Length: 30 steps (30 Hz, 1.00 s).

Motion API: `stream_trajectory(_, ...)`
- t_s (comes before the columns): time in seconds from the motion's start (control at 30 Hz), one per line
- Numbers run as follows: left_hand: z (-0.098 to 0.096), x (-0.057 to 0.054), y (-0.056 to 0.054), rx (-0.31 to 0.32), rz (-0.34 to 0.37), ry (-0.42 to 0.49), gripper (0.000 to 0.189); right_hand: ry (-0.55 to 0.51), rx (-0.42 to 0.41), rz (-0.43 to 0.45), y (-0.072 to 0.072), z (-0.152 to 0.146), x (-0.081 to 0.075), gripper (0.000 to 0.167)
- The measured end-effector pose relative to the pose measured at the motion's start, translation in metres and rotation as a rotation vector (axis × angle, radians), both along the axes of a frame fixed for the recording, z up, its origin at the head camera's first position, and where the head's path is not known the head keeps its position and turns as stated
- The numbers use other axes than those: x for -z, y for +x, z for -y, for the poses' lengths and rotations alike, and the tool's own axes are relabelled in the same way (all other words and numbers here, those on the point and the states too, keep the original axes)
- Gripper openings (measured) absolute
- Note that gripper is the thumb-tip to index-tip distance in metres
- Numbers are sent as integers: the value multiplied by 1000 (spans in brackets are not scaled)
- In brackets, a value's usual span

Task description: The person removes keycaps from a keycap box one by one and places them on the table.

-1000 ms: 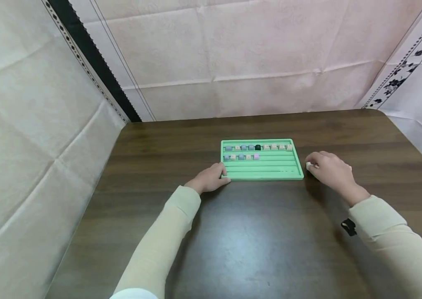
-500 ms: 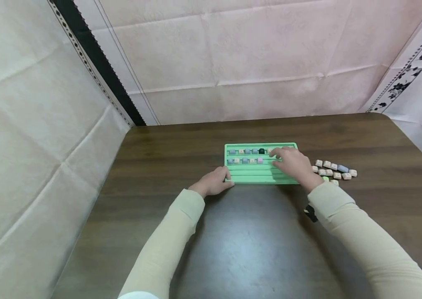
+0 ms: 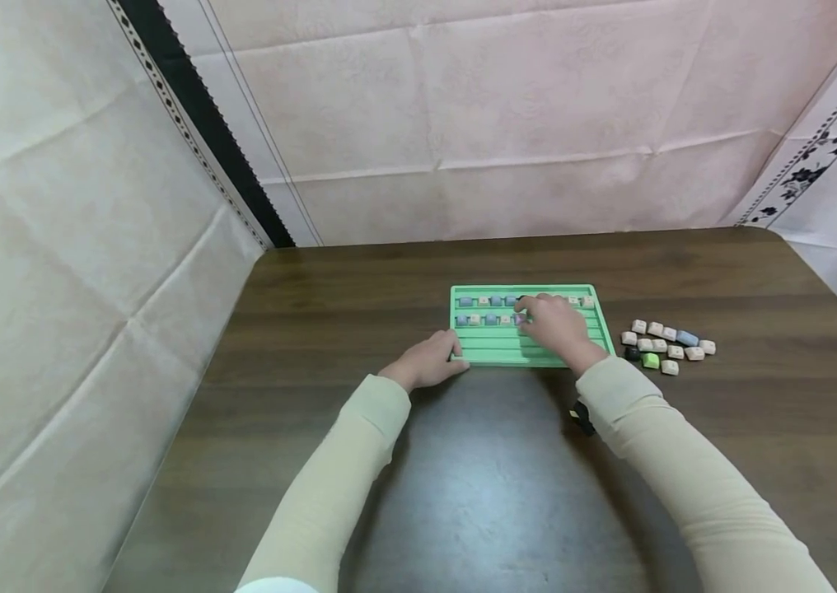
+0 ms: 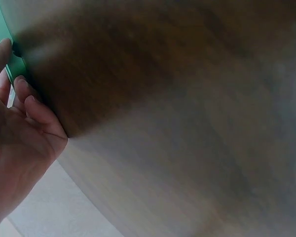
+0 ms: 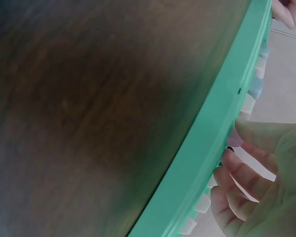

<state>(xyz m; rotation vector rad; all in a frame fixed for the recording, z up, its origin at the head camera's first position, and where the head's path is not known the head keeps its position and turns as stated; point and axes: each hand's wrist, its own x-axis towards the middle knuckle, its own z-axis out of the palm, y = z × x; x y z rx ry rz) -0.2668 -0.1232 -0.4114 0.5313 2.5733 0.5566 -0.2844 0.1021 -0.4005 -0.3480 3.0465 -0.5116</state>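
Observation:
A light-green ridged tray [image 3: 500, 357] lies on the table, with small keycaps [image 3: 475, 319] in its two back rows. My left hand [image 3: 427, 359] grips its front left corner, thumb along the front edge and fingers at the side. My right hand [image 3: 556, 326] is over the second row, thumb and fingertips drawn together at its right end. A purple keycap [image 5: 235, 138] shows between thumb and fingers in the right wrist view; a keycap in the pinch is mostly hidden. In the left wrist view the tray's corner [image 4: 14, 69] sits within the left hand [image 4: 24, 133].
Loose keycaps [image 3: 659, 346], mostly white with a blue, a green and a black one, lie right of the tray on the brown wooden table [image 3: 478, 461]. Pale cloth [image 3: 537, 123] hangs behind and at both sides of the table. A black wrist device [image 3: 582, 417] is under the right sleeve.
My right hand has carried a small white keycap from beside the tray leftward over its second row, uncovering the loose keycaps. My left hand keeps its hold on the tray's corner.

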Motion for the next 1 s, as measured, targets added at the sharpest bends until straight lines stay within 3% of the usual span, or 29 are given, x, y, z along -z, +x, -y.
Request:
stream_trajectory(0.73, 0, -3, 0, 9, 0, 13, 19, 53, 1, -88, 1, -1, 5, 20)
stream_trajectory(1.0, 0, -2, -1, 3, 4, 16, 20, 18, 9, -64, 4, -3, 1, 22)
